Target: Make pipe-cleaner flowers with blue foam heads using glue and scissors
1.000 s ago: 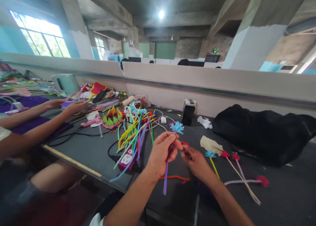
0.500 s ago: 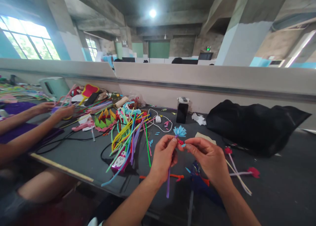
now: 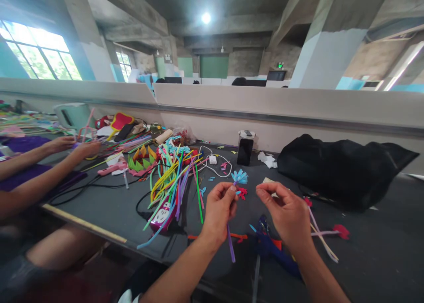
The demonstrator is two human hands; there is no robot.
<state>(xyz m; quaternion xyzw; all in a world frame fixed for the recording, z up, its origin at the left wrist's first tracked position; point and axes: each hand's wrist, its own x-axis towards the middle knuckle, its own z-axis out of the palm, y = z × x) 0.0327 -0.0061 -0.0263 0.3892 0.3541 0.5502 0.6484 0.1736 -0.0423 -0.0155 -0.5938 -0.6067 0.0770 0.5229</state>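
Note:
My left hand (image 3: 219, 210) is closed round a purple pipe-cleaner stem (image 3: 230, 246) that carries a blue fringed flower (image 3: 239, 176) and a small red tuft (image 3: 242, 192) at its top. My right hand (image 3: 285, 212) hovers just right of the flower, thumb and forefinger pinched together; I cannot make out anything between them. Both hands are held above a dark table (image 3: 112, 206). A blue glue gun (image 3: 269, 245) lies under my right wrist.
A heap of coloured pipe cleaners (image 3: 175, 175) lies left of my hands on a pink power strip (image 3: 159, 217). Finished red-tipped stems (image 3: 323, 239) lie to the right, with a black bag (image 3: 341, 166) behind. Another person's hands (image 3: 71, 147) are busy at the far left. A phone (image 3: 244, 151) stands against the partition.
My right hand came up from the table to the flower top, then drew away to the right. The left hand kept hold of the stem.

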